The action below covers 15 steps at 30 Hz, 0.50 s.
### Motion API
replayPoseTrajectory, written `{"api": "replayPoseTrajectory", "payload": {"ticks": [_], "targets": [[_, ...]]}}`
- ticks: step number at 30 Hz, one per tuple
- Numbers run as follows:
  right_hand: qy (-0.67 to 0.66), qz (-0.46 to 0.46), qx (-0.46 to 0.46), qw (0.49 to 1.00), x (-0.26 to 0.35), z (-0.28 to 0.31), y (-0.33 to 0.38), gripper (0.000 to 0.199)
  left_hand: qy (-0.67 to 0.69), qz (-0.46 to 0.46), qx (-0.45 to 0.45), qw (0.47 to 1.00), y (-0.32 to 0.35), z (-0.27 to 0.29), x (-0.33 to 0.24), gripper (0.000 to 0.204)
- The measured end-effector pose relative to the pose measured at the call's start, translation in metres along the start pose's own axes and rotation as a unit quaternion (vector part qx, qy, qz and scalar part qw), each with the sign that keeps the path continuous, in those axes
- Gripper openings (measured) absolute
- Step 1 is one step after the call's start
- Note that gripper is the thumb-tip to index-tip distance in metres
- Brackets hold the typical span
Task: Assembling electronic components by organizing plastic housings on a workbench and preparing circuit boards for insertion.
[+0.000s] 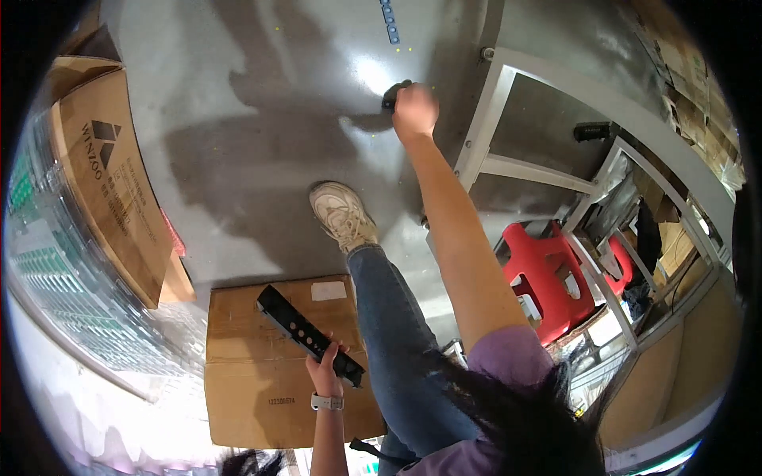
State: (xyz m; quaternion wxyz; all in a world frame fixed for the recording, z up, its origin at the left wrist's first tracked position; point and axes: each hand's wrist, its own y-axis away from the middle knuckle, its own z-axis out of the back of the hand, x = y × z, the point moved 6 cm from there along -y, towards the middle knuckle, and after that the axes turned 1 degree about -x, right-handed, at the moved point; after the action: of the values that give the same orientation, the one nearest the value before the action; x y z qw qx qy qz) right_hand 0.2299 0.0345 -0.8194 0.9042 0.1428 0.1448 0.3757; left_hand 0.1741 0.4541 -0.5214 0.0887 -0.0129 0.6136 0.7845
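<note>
My left hand is closed round the lower end of a long black bar-shaped part with a row of round holes. The part slants over a brown cardboard box. My right arm stretches far forward, beside a metal frame. Over the grey floor, my right hand, slightly blurred, is closed on a small black object. Only that object's left edge shows past the fingers, so its kind is hidden.
A white metal frame stands at the right, with a red plastic stool behind it. Another black part lies by the frame. At left are a carton and stacked clear trays. A blue strip lies ahead; my shoe is mid-floor.
</note>
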Motion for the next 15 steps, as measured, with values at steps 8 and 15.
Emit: {"api": "replayPoseTrajectory", "payload": {"ticks": [8,15], "targets": [[-0.452,-0.110,-0.110,0.878,-0.017,0.025,-0.042,0.014,0.028,0.030,0.010,0.999,-0.015,-0.013,-0.003,0.027],[-0.397,-0.192,-0.080,0.894,0.010,0.060,-0.160,0.044,0.092,0.041,0.011,0.995,-0.035,-0.008,-0.002,0.025]]}}
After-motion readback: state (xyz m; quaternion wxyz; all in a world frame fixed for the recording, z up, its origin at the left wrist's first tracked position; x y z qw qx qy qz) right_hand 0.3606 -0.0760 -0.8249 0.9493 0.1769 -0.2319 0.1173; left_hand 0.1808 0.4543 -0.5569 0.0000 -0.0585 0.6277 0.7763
